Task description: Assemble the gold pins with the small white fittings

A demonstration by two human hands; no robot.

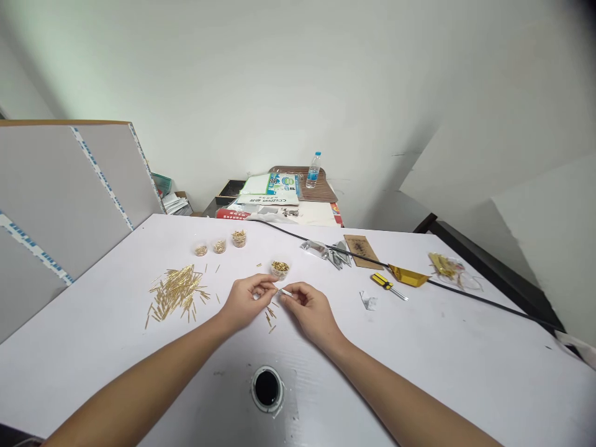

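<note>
My left hand and my right hand meet above the middle of the table, both closed in a pinch. Between the right fingertips is a small white piece. What the left fingertips pinch is too small to make out. Just beyond them stands a clear cup of small gold parts. A few thin gold pins lie loose between my wrists. Left of my left hand, a large heap of gold pins spreads over the white table.
Three small clear cups of gold parts, one a fuller cup, stand at the back left. To the right lie a screwdriver, a brown card, a black rod and a plastic bag. A dark round hole is in front.
</note>
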